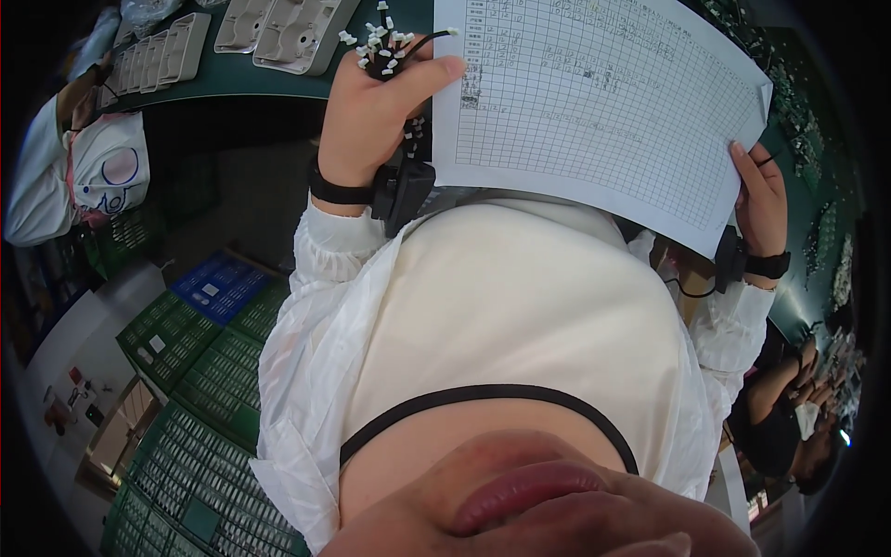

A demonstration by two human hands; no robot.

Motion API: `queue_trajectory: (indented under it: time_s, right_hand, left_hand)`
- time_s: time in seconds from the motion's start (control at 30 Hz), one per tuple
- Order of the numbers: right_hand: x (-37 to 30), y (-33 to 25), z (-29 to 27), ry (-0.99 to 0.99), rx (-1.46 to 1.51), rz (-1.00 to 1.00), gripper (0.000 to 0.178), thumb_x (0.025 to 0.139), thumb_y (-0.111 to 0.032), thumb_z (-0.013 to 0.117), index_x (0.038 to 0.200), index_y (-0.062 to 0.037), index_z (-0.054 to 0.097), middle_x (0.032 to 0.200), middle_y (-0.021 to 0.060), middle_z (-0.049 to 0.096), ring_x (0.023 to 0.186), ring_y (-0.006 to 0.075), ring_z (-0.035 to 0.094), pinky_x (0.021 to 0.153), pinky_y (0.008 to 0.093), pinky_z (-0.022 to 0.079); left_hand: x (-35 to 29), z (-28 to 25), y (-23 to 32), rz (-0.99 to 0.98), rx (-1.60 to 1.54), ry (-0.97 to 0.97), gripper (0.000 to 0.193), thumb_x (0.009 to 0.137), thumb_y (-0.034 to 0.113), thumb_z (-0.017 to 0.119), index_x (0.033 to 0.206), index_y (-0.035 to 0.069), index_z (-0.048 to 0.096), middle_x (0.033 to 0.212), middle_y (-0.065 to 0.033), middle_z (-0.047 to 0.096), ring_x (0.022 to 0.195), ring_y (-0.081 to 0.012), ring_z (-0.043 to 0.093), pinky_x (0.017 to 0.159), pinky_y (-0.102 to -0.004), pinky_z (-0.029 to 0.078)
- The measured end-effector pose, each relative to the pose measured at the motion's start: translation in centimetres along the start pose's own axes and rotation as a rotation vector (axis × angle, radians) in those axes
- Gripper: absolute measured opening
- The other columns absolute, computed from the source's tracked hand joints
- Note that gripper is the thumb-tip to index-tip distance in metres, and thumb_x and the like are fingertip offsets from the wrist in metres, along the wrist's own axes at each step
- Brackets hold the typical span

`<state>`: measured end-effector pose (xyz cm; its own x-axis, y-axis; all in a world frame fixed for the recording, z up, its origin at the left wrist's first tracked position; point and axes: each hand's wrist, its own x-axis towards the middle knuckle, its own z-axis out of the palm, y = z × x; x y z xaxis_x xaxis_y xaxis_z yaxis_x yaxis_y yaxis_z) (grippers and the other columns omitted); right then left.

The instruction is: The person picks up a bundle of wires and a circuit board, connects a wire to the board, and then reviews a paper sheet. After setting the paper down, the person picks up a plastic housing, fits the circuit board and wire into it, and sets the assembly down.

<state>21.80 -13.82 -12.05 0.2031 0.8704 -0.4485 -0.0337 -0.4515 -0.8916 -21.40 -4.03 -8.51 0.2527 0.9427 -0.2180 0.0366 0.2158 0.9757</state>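
My left hand is closed round a bundle of short black cables with white connectors, whose ends fan out above the fist. Its thumb reaches over to the left edge of a large white sheet of paper, printed with a grid and partly filled with handwriting. At the sheet's lower right edge, my right hand pinches the paper, thumb on the front, the other fingers mostly hidden behind it. The paper is held up in front of me. A black device is strapped to each wrist.
White moulded plastic housings and a compartmented tray lie on the green table. Green crates and a blue crate stand at left. Cable clusters line the right side. Co-workers sit far left and lower right.
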Motion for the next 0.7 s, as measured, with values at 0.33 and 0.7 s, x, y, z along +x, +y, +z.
queue_trajectory:
  time_s: [0.33,0.7]
  right_hand:
    - [0.9,-0.9,-0.5,-0.049,-0.029,0.004,0.034,0.101,-0.020,0.060,0.129,0.0009,0.061,0.103,0.0014,0.072,0.075,-0.0006,0.061,0.061,0.0130,0.041]
    - [1.3,-1.7,1.1,0.041,-0.050,-0.032,0.031,0.099,-0.022,0.064,0.121,-0.0003,0.066,0.086,-0.0038,0.070,0.057,-0.0025,0.048,0.049,0.0151,0.031]
  left_hand:
    - [1.0,-0.6,0.3,0.014,-0.009,-0.033,0.016,0.086,0.017,0.077,0.095,0.004,0.073,0.079,0.0029,0.067,0.062,-0.0040,0.049,0.054,-0.0235,0.033]
    - [1.4,-0.8,0.3,0.034,0.029,0.009,0.016,0.084,0.017,0.079,0.090,0.003,0.072,0.081,0.0013,0.069,0.071,-0.0078,0.061,0.065,-0.0239,0.047]
